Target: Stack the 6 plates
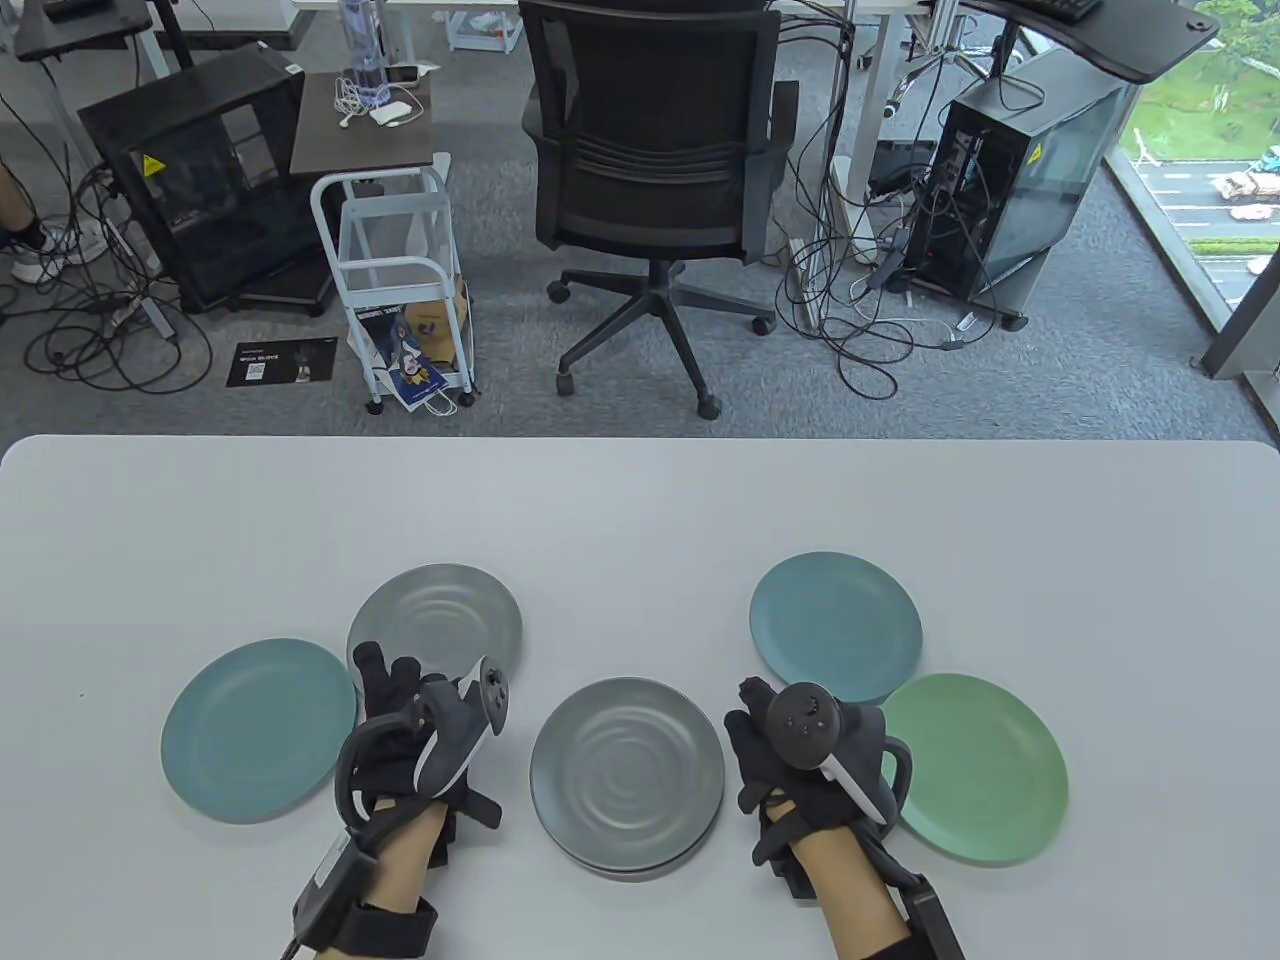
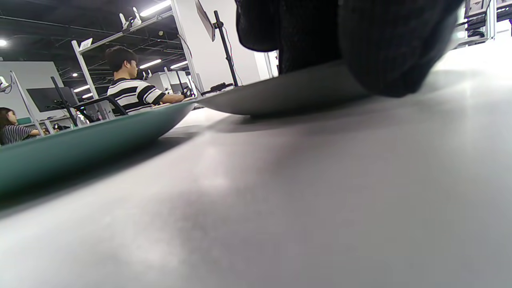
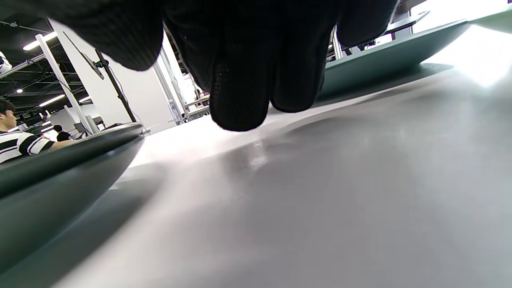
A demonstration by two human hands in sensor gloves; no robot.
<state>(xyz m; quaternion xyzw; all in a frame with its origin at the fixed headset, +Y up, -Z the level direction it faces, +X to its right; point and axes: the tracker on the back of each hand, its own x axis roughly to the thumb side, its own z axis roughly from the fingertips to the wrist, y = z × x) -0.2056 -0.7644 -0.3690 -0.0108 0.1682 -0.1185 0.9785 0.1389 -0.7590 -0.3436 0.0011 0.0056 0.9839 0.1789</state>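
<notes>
Six plates lie on the grey table (image 1: pixel 640 500). A teal plate (image 1: pixel 258 730) is at the left and a grey plate (image 1: pixel 440 615) is behind it. Two grey plates are stacked at the centre (image 1: pixel 627 775). A teal plate (image 1: pixel 835 625) and a green plate (image 1: pixel 985 770) are at the right. My left hand (image 1: pixel 400 700) lies flat and empty, its fingers (image 2: pixel 384 52) at the near rim of the rear grey plate (image 2: pixel 288 94). My right hand (image 1: pixel 750 740) rests empty between the stack (image 3: pixel 60 168) and the green plate, its fingers (image 3: pixel 240 80) hanging to the table.
The teal left plate (image 2: pixel 80 144) lies just left of my left hand. The teal right plate (image 3: pixel 380 60) lies ahead of my right hand. An office chair (image 1: pixel 650 150) stands beyond the table's far edge.
</notes>
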